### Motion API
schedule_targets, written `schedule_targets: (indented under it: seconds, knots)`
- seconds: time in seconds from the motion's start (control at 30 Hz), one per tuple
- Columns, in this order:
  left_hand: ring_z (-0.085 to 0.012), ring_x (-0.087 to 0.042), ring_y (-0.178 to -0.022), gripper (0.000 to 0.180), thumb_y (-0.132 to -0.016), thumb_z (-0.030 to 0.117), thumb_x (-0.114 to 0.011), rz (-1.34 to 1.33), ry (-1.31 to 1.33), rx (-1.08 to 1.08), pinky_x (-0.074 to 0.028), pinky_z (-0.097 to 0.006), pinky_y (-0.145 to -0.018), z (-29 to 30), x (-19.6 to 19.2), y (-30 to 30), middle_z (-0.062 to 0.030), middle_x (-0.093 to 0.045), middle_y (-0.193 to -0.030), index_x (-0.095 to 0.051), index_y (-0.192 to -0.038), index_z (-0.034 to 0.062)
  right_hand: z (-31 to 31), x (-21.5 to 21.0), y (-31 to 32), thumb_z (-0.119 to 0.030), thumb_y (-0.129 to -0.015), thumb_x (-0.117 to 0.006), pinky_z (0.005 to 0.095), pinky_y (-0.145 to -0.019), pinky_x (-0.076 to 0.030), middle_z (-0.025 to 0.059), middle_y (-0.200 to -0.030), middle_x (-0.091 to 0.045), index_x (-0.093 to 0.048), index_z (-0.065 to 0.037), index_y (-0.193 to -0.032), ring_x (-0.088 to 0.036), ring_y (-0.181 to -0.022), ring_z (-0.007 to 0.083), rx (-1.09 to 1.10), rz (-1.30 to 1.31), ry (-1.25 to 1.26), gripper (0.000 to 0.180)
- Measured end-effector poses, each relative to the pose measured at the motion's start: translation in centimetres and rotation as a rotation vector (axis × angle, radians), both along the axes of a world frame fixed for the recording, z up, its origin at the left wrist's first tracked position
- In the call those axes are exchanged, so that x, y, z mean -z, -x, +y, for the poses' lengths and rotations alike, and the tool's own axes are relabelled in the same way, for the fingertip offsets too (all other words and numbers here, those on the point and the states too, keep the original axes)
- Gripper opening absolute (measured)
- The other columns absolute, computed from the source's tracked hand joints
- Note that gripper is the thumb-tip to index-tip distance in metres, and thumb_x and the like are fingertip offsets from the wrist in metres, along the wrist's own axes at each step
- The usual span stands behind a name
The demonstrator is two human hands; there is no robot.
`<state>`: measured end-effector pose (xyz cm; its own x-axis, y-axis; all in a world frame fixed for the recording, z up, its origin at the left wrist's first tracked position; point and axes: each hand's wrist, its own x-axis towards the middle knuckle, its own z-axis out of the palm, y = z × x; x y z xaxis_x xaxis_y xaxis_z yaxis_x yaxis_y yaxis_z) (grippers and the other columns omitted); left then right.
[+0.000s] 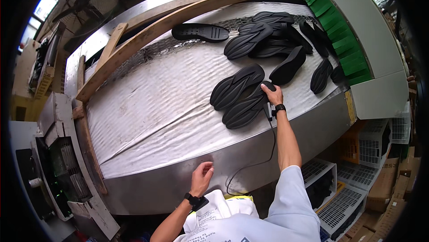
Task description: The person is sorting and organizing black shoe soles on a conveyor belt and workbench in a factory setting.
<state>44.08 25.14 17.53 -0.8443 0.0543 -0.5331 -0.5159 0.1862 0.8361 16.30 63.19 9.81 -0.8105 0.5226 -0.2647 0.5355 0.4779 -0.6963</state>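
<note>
While my right hand point(273, 95) is pinching one black sole point(245, 111) on the white cloth point(152, 103), my left hand point(202, 178) is hanging empty, loosely curled — that wire point(274, 142) could be catching, pulling my wrist.

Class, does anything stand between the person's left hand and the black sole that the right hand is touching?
Nothing visible blocks the left hand: only the metal table edge and white cloth lie between it and the black sole. The cable lies further right.
</note>
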Motion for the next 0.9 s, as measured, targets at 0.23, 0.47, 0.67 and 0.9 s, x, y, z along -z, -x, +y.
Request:
schedule_targets:
  seconds: [0.23, 0.47, 0.67, 0.9]
  knots:
    - [-0.0248, -0.066, -0.108, 0.059, -0.103, 0.049, -0.054, -0.45, -0.626, -0.285, -0.058, -0.041, -0.093, 7.6, 3.6, 5.9, -0.0169, -0.064, -0.123, -0.051, -0.129, -0.004, -4.9, -0.6, -6.9, -0.033, -0.079, -0.088, 0.0253, -0.064, -0.051, 0.0022, -0.082, -0.069, -0.068, 0.002, -0.104, -0.061, -0.072, 0.0103, -0.108, -0.157, 0.599, 0.047]
    - [-0.025, -0.064, -0.109, 0.054, -0.097, 0.051, -0.064, -0.351, -0.909, -0.834, -0.053, -0.045, -0.095, 6.9, 2.8, 7.7, -0.0126, -0.067, -0.118, -0.06, -0.121, 0.0033, -14.5, -6.2, -16.0, -0.017, -0.089, -0.079, 0.0246, -0.067, -0.058, 0.0024, -0.097, -0.066, -0.065, -0.004, -0.101, -0.066, -0.083, 0.0114, -0.037, -0.171, 1.068, 0.023]
    - [-0.0213, -0.064, -0.111, 0.049, -0.096, 0.031, -0.072, -0.346, -0.603, -0.694, -0.051, -0.036, -0.098, 3.5, -3.5, 4.0, -0.0105, -0.066, -0.126, -0.056, -0.131, 0.0023, -7.5, -6.4, -5.9, -0.011, -0.075, -0.083, 0.0392, -0.102, -0.048, 0.0131, -0.135, -0.057, -0.058, -0.009, -0.131, -0.057, -0.125, 0.0318, -0.687, 0.273, -0.16, 0.061]
    - [-0.017, -0.061, -0.113, 0.067, -0.085, 0.027, -0.082, -0.102, -0.514, -0.398, -0.049, -0.034, -0.101, 4.8, -3.5, 0.2, -0.0112, -0.065, -0.124, -0.051, -0.136, -0.004, -3.3, -3.3, 5.3, 0.008, -0.069, -0.059, 0.0552, -0.119, -0.025, 0.0044, -0.163, -0.032, -0.033, -0.018, -0.157, -0.025, -0.152, 0.0315, -1.055, 0.094, -0.947, 0.095]
